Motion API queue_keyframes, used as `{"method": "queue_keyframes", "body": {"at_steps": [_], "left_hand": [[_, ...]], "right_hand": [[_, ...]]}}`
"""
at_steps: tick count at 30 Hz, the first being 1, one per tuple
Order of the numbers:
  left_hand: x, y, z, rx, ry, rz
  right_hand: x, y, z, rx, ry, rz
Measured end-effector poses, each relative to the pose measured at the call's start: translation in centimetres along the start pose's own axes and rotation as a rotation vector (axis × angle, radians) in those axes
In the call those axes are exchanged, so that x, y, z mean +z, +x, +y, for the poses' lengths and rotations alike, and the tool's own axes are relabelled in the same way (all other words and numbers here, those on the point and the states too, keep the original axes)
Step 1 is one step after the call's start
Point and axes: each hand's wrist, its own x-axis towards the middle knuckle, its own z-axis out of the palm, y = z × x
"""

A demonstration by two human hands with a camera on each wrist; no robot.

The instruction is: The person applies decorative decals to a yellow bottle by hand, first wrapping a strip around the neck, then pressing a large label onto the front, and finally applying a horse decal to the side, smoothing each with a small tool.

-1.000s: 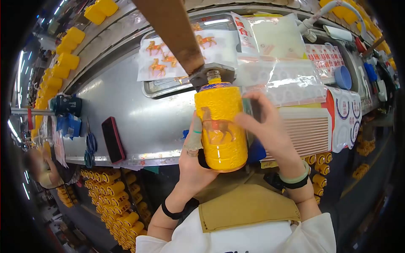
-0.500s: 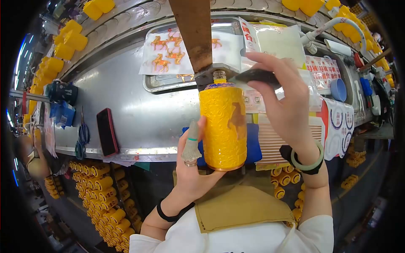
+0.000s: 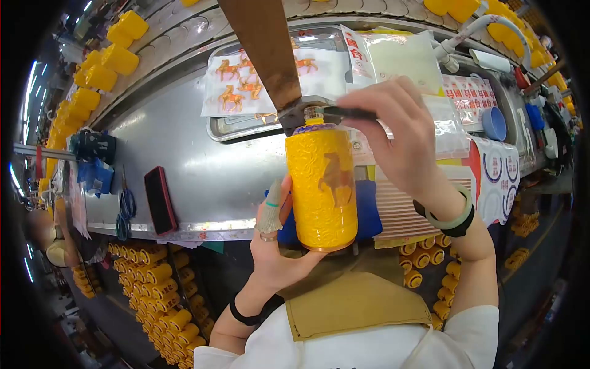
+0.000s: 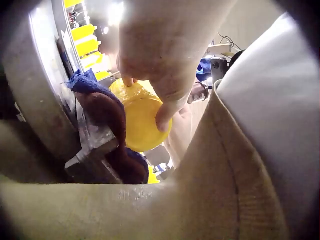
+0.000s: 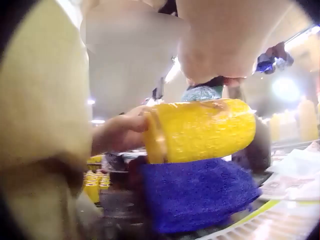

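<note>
A yellow embossed bottle [image 3: 310,209] with a brown horse picture [image 3: 337,175] lies with its neck against a metal bracket [image 3: 297,114]. My left hand [image 3: 273,249], a cover on one finger, grips its left side and base; in the left wrist view the thumb of this hand [image 4: 167,65] presses the bottle's round base [image 4: 142,130]. Between thumb and fingers my right hand [image 3: 399,132] pinches a dark tool [image 3: 353,113], its end at the bottle's neck. The right wrist view has this hand [image 5: 217,47] above the bottle [image 5: 205,130].
Blue cloth [image 3: 369,212] lies under the bottle. Behind the bracket's bar, a sheet of horse pictures [image 3: 230,98] rests on a metal tray [image 3: 224,130]. A phone [image 3: 161,200] and scissors [image 3: 126,203] are at left; plastic-wrapped sheets [image 3: 402,64] and a blue cup [image 3: 493,123] at right.
My right hand has moved from the bottle's right side up to its neck, bringing the dark tool there. The bottle has turned, so the horse picture faces further right than one second ago.
</note>
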Motion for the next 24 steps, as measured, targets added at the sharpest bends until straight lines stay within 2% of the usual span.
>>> {"method": "queue_keyframes", "body": {"at_steps": [2,3,4,5,6,8,10,11,12,14,16,18,20,21,23,24], "left_hand": [[0.0,-0.1,-0.1,-0.055,-0.064,0.015],[-0.1,-0.2,-0.4,-0.056,-0.063,0.013],[-0.2,-0.3,-0.7,-0.053,-0.096,0.001],[-0.3,-0.3,-1.0,-0.052,-0.13,-0.013],[-0.5,-0.3,-1.1,-0.054,-0.131,-0.014],[-0.9,-0.4,-1.2,-0.092,-0.1,-0.076],[-0.7,-0.5,-1.2,-0.096,-0.127,-0.07],[-0.6,-0.4,-1.2,-0.094,-0.156,-0.062],[-0.6,-0.3,-1.3,-0.091,-0.186,-0.052],[-1.0,-0.4,-1.4,-0.105,-0.152,-0.077],[-1.1,-0.6,-1.6,-0.161,-0.155,-0.112],[-1.0,-0.6,-2.0,-0.178,-0.209,-0.11],[-1.1,-0.7,-2.3,-0.196,-0.263,-0.11],[-1.1,-0.9,-2.4,-0.215,-0.258,-0.114],[-0.9,-0.9,-2.0,-0.265,-0.334,-0.099],[-0.8,-0.8,-2.1,-0.264,-0.335,-0.102]], "right_hand": [[-0.4,-0.8,-0.2,-0.322,-0.146,-0.074],[0.3,-2.4,-0.7,-0.437,-0.127,-0.085],[-0.2,-3.6,-1.7,-0.502,0.067,-0.181],[0.5,-4.8,-3.4,-0.611,0.063,-0.152],[-0.2,-4.7,-4.8,-0.619,0.164,-0.237],[-0.4,-3.8,-5.7,-0.476,0.041,-0.264],[0.3,-1.1,-3.4,-0.182,-0.052,-0.158],[0.4,-0.3,-1.6,-0.125,-0.102,-0.133],[0.5,0.5,-0.2,-0.164,-0.16,-0.032],[-1.1,0.6,-0.5,-0.35,-0.274,-0.054],[-0.7,-2.2,-1.6,-0.455,-0.192,-0.123],[-0.4,-5.4,-3.5,-0.669,-0.052,-0.182],[-0.6,-6.8,-6.1,-0.766,0.072,-0.237],[-0.8,-6.6,-6.5,-0.761,0.073,-0.237],[-1.2,-6.0,-6.9,-0.433,0.094,-0.093],[-1.0,-5.6,-6.6,-0.326,-0.015,0.017]]}}
